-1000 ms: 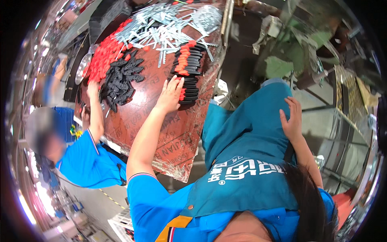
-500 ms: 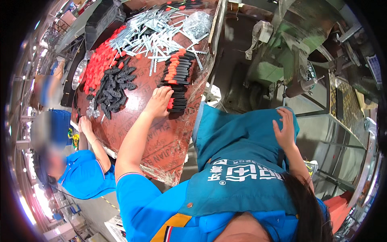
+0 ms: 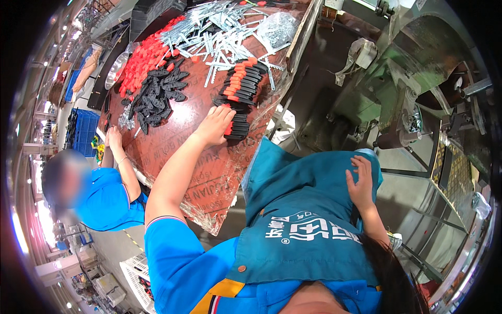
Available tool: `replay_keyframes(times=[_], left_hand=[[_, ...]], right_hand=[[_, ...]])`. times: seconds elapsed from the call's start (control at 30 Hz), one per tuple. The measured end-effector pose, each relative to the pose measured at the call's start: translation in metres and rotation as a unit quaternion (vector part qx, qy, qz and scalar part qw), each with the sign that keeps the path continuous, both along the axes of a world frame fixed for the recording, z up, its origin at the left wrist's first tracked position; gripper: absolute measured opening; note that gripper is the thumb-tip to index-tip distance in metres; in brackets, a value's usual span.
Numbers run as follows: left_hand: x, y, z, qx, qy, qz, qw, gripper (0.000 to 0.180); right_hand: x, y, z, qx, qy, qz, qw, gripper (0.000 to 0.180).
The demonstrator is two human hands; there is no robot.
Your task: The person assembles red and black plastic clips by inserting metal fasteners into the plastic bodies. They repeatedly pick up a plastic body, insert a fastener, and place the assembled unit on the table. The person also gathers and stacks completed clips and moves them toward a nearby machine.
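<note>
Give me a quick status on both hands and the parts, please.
Left hand open on the stacked black-and-red parts. Right hand open, resting on the teal apron. Co-worker's hand at table edge, apart.

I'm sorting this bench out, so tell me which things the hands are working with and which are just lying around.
In hand:
left hand on the black-and-red stack
right hand resting on the teal apron

Lying about:
red pieces
black pieces
metal strips
clear bag
co-worker's hand
blue crate

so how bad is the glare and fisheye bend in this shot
Head view: glare streaks the plastic film at the table edge; the table's straight sides bow toward the rim; the co-worker's head is blurred; the left hand on the stacked black parts stays sharp.
</note>
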State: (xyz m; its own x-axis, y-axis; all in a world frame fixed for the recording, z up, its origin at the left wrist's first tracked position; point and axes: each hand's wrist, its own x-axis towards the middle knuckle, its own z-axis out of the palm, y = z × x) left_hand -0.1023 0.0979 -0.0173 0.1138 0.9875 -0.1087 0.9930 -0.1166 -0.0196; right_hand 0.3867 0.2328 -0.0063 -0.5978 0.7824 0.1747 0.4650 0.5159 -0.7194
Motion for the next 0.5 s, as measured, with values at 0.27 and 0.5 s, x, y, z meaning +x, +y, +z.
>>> replay_keyframes(times=[0.27, 0.5], left_hand=[[0.043, -0.055, 0.005, 0.225, 0.054, -0.04, 0.972, 0.059], [0.14, -0.043, 0.076, 0.385, 0.036, -0.204, 0.899, 0.046]], right_hand=[[0.005, -0.002, -0.012, -0.062, 0.012, 0.021, 0.998, 0.031], [-0.072, 0.002, 0.029, -0.504, 0.14, 0.245, 0.816, 0.06]])
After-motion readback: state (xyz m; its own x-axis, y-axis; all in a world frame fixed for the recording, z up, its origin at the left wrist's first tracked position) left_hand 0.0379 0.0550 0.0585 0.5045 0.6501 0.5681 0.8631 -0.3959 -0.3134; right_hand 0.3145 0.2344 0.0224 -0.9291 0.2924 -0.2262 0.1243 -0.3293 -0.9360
